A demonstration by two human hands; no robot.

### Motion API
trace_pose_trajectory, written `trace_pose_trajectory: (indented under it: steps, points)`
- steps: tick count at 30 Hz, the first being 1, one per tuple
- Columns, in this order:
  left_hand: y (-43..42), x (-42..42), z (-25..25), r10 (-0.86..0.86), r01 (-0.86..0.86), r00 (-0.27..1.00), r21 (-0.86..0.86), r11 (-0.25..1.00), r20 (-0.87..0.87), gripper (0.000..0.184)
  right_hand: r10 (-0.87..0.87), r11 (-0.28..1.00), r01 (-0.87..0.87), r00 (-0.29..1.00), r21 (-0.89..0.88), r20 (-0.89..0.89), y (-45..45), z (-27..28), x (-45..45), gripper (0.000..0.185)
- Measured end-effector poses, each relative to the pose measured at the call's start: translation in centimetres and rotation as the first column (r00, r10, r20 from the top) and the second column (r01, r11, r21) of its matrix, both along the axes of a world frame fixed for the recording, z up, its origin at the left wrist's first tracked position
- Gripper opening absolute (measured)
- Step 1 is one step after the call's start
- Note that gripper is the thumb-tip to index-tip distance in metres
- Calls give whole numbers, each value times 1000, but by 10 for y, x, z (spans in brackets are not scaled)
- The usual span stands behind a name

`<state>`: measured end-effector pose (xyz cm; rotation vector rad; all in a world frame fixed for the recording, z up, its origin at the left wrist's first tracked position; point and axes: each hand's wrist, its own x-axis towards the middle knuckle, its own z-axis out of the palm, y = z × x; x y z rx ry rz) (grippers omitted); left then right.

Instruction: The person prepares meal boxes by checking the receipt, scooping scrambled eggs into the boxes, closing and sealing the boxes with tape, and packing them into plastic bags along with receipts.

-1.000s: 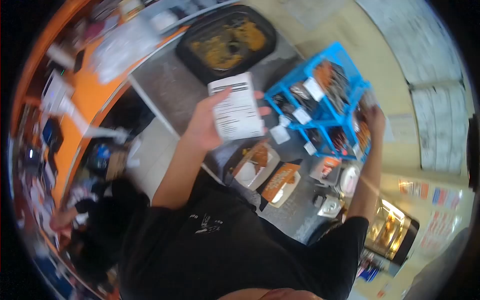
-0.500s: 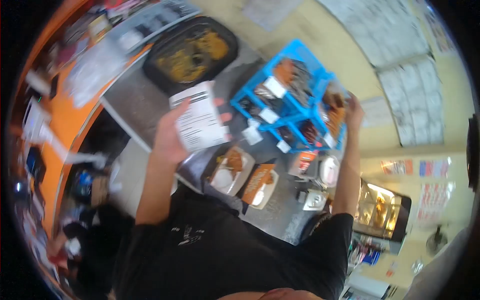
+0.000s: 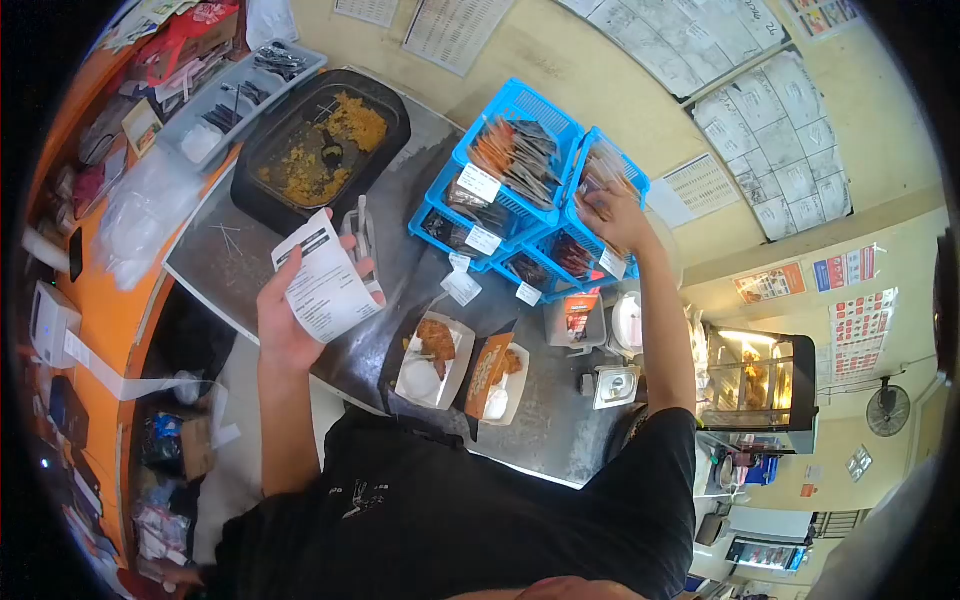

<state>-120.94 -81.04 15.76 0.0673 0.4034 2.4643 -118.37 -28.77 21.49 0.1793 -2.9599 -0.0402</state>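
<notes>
My left hand [image 3: 283,322] is closed around a printed paper receipt [image 3: 328,287], its text side facing up. My right hand [image 3: 618,218] reaches into the far-right blue basket [image 3: 641,182], fingers bent down among sachets [image 3: 603,168]; whether they grip one is hidden. Beside it, another blue basket [image 3: 513,97] holds orange and dark sachets [image 3: 521,160], with white labels on the front. Nearer my body stand two open food boxes: one box [image 3: 455,375] with fried chicken [image 3: 437,342] and a wrapped white mound [image 3: 420,379], the other an orange-printed box [image 3: 484,372] with similar food.
A black roasting pan [image 3: 385,130] with yellow food scraps stands at the back left, tongs [image 3: 362,235] beside it. Metal and plastic containers [image 3: 612,386] sit right of the boxes. An orange counter [image 3: 108,310] runs along the left; a lit food warmer [image 3: 752,385] is at right.
My right hand has gone from the basket's outer side to in among its sachets. The left hand still holds the receipt. The camera view has turned and is sharper.
</notes>
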Motion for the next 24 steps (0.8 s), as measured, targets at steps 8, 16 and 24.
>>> trace_pose_trajectory:
  steps: [8, 16, 24]
  points:
    - [-2, -1, -2, 12, -12, 1000, 17, 1000, 9, 57, -221, 970, 238, 953, 56, -208, 40, -15, -15, 18]
    - [-1, -5, -11, -22, 24, 1000, 151, 988, -15, 53, 23, 1000, -18, 963, 21, -270, -19, 9, 3, 47]
    - [6, -6, 3, -82, 81, 997, 89, 993, 2, 55, -61, 938, 114, 984, 327, -170, -16, -5, 2, 27]
